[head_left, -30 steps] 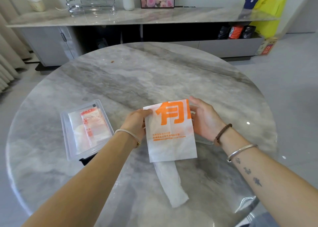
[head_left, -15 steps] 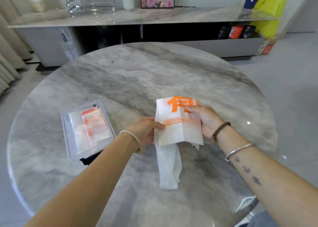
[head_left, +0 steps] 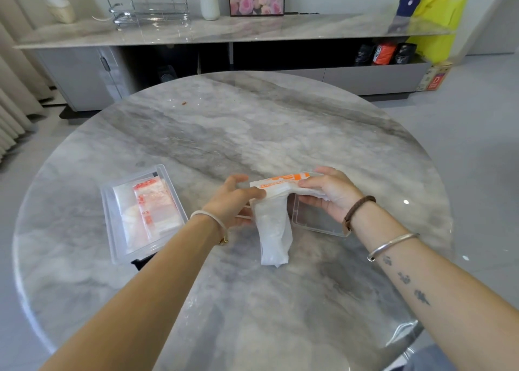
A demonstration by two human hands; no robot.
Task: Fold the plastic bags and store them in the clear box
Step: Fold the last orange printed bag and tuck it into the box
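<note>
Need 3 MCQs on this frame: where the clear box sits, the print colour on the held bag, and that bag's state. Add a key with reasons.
1. Where is the clear box with folded bags in it?
A. Right of the right hand
B. On the table, left of the left hand
C. Between the hands

2. What colour is the print on the held plastic bag?
A. Green
B. Orange
C. Blue

3. What state is that plastic bag in?
A. Lying flat, untouched
B. Stowed in the clear box
C. Gripped by both hands, loose end hanging down

Key:
1 B: the clear box rests on the table, out past the left hand.
2 B: orange lettering shows along the top fold.
3 C: each hand pinches one end of the fold, and the rest droops below.
</note>
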